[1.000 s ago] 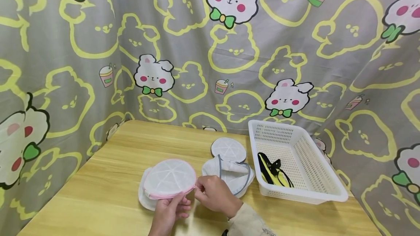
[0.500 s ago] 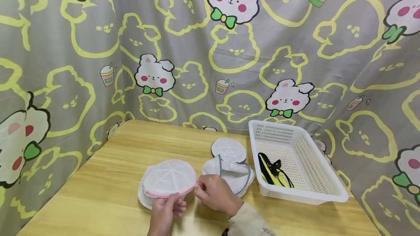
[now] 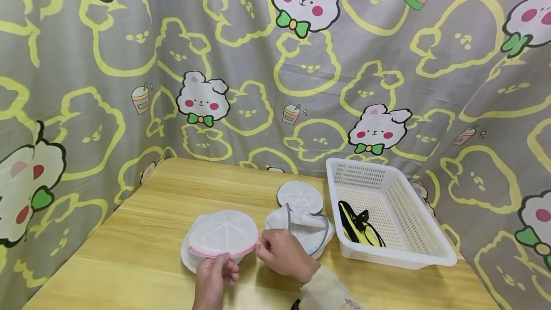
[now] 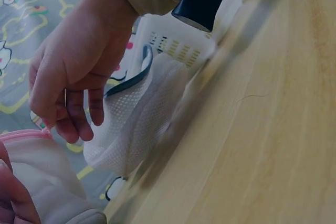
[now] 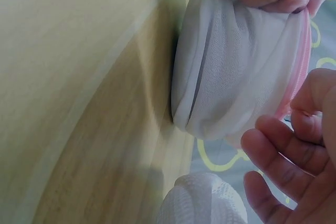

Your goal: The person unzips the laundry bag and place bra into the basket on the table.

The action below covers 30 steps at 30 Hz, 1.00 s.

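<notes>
A round white mesh laundry bag [image 3: 225,229] with a pink zipper stands on the table, its lid flat on top. My left hand [image 3: 214,274] pinches the pink front edge between thumb and fingers. At the bag's right side, my right hand [image 3: 284,254] pinches the zipper's end; the pull itself is mostly hidden by the fingertips. The right wrist view shows the bag's soft creased side [image 5: 231,66] bulging above its base. Just beyond the right hand lies another white mesh bag [image 3: 319,239] with grey trim, gaping, its round lid [image 3: 300,196] folded back.
A white perforated plastic basket [image 3: 400,255] stands at the right, holding a black and yellow item [image 3: 366,234] with a cord. The wooden table [image 3: 129,243] reaches back to a patterned curtain [image 3: 254,71].
My left hand has slid a little to the left along the pink front edge. The right hand keeps its pinch at the bag's right side, nearly still.
</notes>
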Motion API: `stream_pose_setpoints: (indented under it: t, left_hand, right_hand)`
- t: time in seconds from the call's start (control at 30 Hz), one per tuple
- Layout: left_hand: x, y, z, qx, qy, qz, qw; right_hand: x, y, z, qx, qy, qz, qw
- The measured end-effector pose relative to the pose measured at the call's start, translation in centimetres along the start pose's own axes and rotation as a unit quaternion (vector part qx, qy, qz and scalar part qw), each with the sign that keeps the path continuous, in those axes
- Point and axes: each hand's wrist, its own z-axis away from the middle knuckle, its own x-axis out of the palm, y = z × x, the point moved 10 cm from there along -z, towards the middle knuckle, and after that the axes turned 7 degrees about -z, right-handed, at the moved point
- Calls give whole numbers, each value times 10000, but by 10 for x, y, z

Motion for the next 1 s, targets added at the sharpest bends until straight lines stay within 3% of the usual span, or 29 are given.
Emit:
stream_pose_setpoints:
  t: [0.13, 0.27, 0.67, 0.87, 1.0]
  left_hand:
    - [2, 1, 0, 71, -125, 227, 9996]
    - [4, 0, 0, 57, -232, 136, 9996]
    - [22, -13, 1, -624, -1002, -445, 9920]
    - [26, -23, 3, -923, -1200, -483, 9873]
    - [27, -25, 3, -935, -1222, -471, 9870]
  right_hand:
    - [0, -5, 0, -63, 23, -49, 10000]
    - [3, -7, 0, -16, -50, -155, 9999]
    - [2, -21, -2, -66, -74, -327, 9994]
    - [3, -28, -1, -253, -46, -445, 9987]
    - [3, -31, -1, -354, -22, -481, 9982]
